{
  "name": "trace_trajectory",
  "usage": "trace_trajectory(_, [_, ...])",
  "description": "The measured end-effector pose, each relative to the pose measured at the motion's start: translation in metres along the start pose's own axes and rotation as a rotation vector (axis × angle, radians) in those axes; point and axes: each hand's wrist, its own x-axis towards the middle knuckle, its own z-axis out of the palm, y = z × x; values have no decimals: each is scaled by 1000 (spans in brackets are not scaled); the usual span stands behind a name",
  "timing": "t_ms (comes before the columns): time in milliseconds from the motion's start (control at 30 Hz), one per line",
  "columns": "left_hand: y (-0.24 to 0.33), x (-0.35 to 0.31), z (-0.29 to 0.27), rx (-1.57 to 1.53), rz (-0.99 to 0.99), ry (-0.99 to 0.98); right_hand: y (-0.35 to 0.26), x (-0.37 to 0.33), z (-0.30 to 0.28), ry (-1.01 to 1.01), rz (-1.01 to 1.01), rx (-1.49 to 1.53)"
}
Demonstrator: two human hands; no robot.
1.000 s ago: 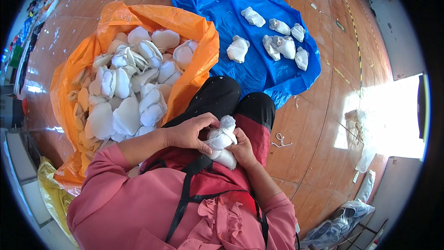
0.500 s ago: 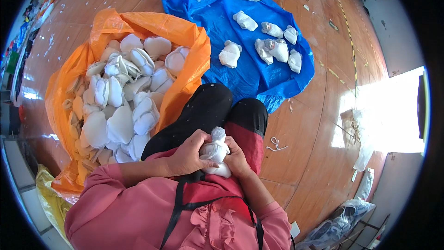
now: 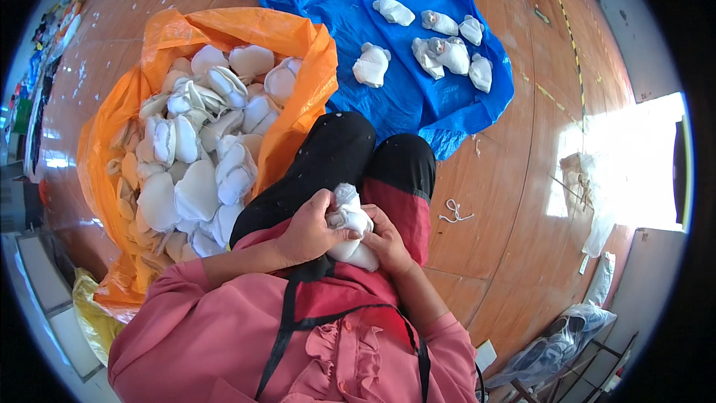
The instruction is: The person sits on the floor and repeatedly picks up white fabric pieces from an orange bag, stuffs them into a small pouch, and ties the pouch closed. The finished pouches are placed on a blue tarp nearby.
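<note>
I sit on the floor with a white cloth bundle [image 3: 348, 224] in my lap. My left hand [image 3: 307, 227] grips it from the left, fingers curled over its top. My right hand [image 3: 388, 239] holds it from the right and underneath. To my left an open orange plastic bag [image 3: 179, 37] is full of several similar white padded pieces [image 3: 195, 190]. Ahead lies a blue tarp [image 3: 418, 104] with several finished white bundles [image 3: 371, 65] spread on it.
The floor is polished wood [image 3: 507, 201]. A short white string [image 3: 453, 212] lies on it to my right. A yellow bag [image 3: 89, 313] sits at my lower left. Clear plastic wrapping and chair legs [image 3: 559, 343] are at the lower right.
My view has shifted slightly. Both hands have kept working the white bundle in my lap, with the left fingers now folded further over its top.
</note>
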Motion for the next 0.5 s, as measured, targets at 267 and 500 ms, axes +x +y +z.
trace_trajectory(267, [-9, 4, -1, -127, -98, 30, -3, 6, 4, -4, 175, 49])
trace_trajectory(500, [-12, 12, -1, -95, -85, 93, -5, 16, 12, 97, 126, -221])
